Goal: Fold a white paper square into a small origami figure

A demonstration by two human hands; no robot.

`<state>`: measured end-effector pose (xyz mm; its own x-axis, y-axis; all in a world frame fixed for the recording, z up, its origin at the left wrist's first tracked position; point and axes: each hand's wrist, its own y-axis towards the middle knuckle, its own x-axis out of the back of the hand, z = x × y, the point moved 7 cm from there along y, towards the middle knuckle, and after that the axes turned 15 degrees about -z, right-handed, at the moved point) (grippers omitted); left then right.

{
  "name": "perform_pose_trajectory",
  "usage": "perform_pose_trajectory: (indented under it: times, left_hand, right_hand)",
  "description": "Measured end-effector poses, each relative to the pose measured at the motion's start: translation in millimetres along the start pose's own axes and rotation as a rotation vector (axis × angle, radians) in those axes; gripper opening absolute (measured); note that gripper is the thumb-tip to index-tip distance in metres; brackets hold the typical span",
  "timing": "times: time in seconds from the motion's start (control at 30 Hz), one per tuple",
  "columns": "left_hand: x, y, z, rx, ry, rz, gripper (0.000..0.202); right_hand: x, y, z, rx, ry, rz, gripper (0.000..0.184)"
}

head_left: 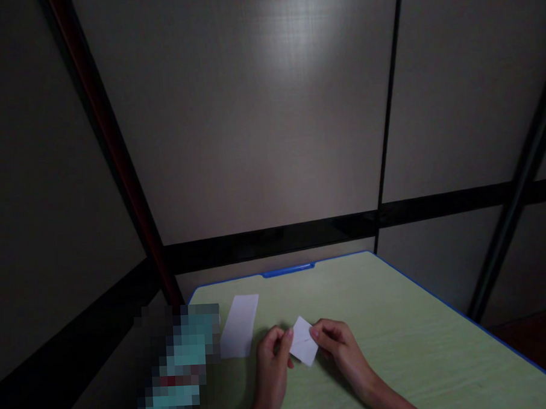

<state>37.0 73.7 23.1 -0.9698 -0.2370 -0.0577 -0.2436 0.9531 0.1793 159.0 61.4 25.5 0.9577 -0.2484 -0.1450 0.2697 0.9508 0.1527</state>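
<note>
A small square of folded white paper (pixel 303 346) is held between my two hands, turned so that one corner points away from me. A crease or edge line runs across its middle. My left hand (pixel 274 352) pinches its left corner between thumb and fingers. At the opposite corner, my right hand (pixel 334 340) grips the paper with the thumb on top. To the left of my left hand, a white paper strip (pixel 240 326) lies flat on the table.
The light green table (pixel 424 342) has a blue edge and a blue handle-like piece (pixel 288 269) at its far side. A pixelated teal item (pixel 184 359) is at the left edge. Panelled wardrobe-like doors (pixel 260 120) with dark bands stand behind the table.
</note>
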Motion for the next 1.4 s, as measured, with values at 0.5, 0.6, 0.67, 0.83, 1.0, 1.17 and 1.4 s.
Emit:
perform_pose_trajectory:
  times: [0.5,0.6,0.67,0.83,1.0,1.17,1.4]
  left_hand:
    - [-9.3,-5.2,4.3,0.051,-0.002,0.120,0.022]
    - [-12.5,-7.5,8.1,0.098,0.033,0.155,0.018]
    - [-12.4,-7.7,10.4,0.123,0.046,0.158,0.017]
    - [-10.9,-7.1,9.8,0.106,0.029,0.165,0.021]
    - [-9.1,-5.5,9.6,0.077,0.047,0.143,0.034]
    - [-7.6,-2.5,11.2,0.095,0.040,0.105,0.041]
    - [-10.2,-2.9,12.5,0.146,0.008,0.120,0.038]
  right_hand:
    - [1.5,3.3,-1.8,0.011,-0.035,-0.013,0.032]
    - [0.0,2.6,-3.3,-0.002,-0.024,-0.005,0.033]
    - [-1.3,1.9,-3.8,-0.010,-0.021,0.003,0.033]
    - [-3.5,2.6,-4.7,-0.013,-0.032,0.019,0.033]
    - [-3.8,3.1,-4.3,0.007,-0.036,0.030,0.032]
    - [-4.4,0.8,-5.7,0.007,-0.050,0.043,0.032]
    - [-4.7,1.2,-4.8,0.020,-0.032,0.049,0.031]
